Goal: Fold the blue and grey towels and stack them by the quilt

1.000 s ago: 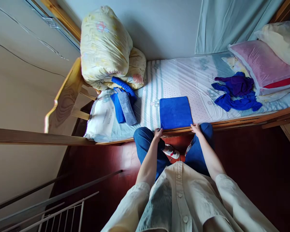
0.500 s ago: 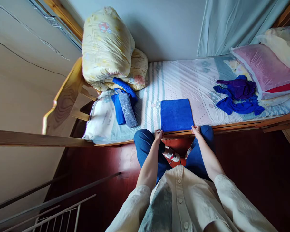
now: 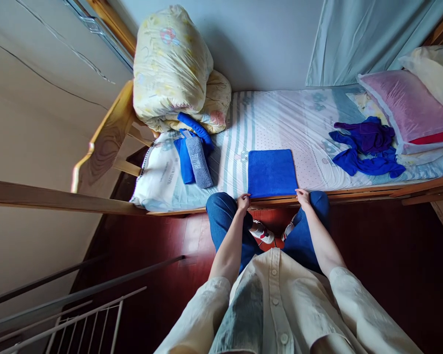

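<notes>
A blue towel (image 3: 272, 173), folded into a flat square, lies on the bed at its front edge. My left hand (image 3: 243, 202) pinches the towel's near left corner, fingers closed. At the near right corner, my right hand (image 3: 303, 197) has its thumb and fingers closed on the cloth. Both hands are just above my knees. Left of the square, a rolled grey towel (image 3: 198, 164) lies on blue cloth (image 3: 184, 162). Crumpled blue cloth (image 3: 372, 160) with a purple cloth (image 3: 376, 136) on it sits to the right.
A bulky yellow quilt (image 3: 172, 64) is piled at the bed's left end, beside the wooden bed end (image 3: 105, 137). Pink pillow (image 3: 424, 105) and bedding are at the right. A white metal rack (image 3: 107, 309) stands at lower left. The wooden bed rail (image 3: 358, 195) runs along the front.
The view has shifted slightly, so the bed's left end appears a little further right and higher. Both hands stay at the towel's near corners, and the towel remains flat.
</notes>
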The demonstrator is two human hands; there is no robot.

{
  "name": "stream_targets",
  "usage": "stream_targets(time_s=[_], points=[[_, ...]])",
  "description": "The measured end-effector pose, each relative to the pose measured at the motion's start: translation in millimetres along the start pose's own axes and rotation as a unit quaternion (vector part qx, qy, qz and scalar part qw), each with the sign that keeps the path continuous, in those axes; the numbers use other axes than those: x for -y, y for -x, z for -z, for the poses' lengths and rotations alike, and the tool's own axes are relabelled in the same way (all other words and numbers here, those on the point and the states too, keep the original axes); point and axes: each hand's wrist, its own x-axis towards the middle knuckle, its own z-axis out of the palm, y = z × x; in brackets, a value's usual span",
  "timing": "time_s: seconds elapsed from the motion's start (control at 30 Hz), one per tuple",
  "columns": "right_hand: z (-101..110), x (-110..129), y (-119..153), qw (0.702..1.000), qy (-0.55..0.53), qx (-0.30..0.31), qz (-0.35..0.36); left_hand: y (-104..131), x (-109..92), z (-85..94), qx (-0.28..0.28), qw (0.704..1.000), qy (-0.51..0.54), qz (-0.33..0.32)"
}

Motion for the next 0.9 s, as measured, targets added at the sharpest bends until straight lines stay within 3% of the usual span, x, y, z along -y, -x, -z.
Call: stream_targets(time_s=[0.1,0.27,0.57,0.7,0.8,0.9], points=[[2,2,1,1.0,0.005,0.016,0.019,3,-4,-1.8,-0.045,0.999,-0.001,-0.003],[4,10,0,0.992,0.084,0.033,0.084,-2,-6,-4.4,-0.067,0.995,-0.022,-0.065],[5,19,-14,0.981,0.164,0.026,0.097,-26,0,-5.0,-0.101,0.989,-0.052,-0.095],[7,19,-25,0.973,0.178,0.021,0.145,-37,3,-3.6,-0.131,0.983,-0.041,-0.122],[4,19,-33,0.971,0.146,0.017,0.187,-44,5,-6.2,-0.12,0.982,-0.006,-0.147],[-2,16,-40,0.98,0.112,0.035,0.158,-47,7,-10.2,-0.082,0.987,0.021,-0.137]])
